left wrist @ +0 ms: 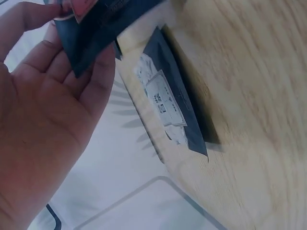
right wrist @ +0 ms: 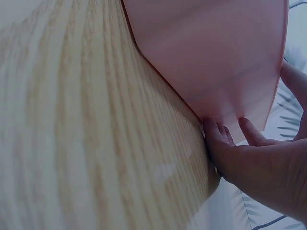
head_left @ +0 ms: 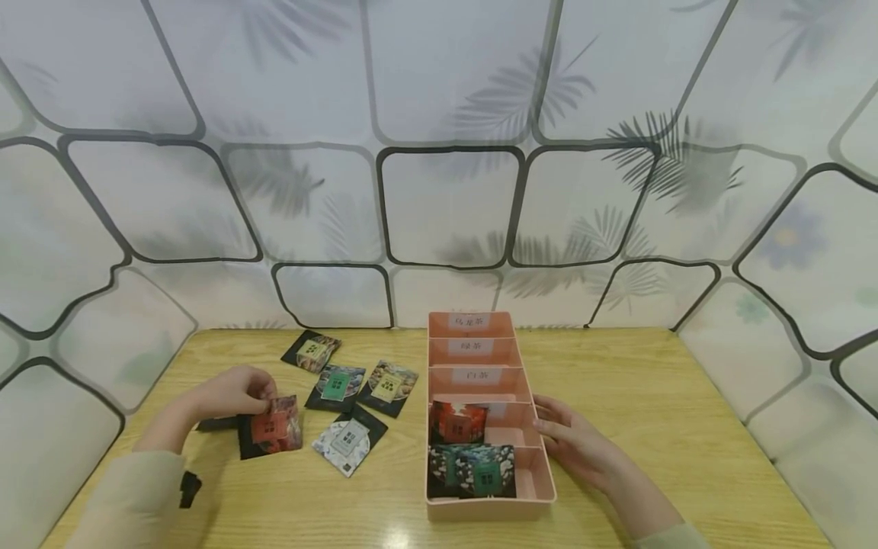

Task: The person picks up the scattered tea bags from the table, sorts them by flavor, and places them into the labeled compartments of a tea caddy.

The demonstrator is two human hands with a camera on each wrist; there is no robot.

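My left hand [head_left: 236, 396] pinches a dark tea sachet with a red label [head_left: 269, 431], held over the left part of the table. The wrist view shows my left thumb and fingers [left wrist: 98, 79] at that sachet's edge. My right hand [head_left: 579, 446] rests against the right side of a pink divided box [head_left: 490, 509], fingertips touching its outer wall [right wrist: 216, 62]. A red-labelled sachet [head_left: 459, 423] leans in one compartment. Sachets with green labels [head_left: 487, 476] overlap in the front compartment. White paper labels [head_left: 478, 375] mark the box's dividers.
Between left hand and box lie a white-patterned sachet [head_left: 348, 442], a green-labelled sachet [head_left: 336, 386] and two yellow-labelled ones, one nearer the box [head_left: 389, 387], one farther back [head_left: 312, 351]. The wooden table [head_left: 617, 374] ends at a patterned fabric wall [head_left: 449, 206].
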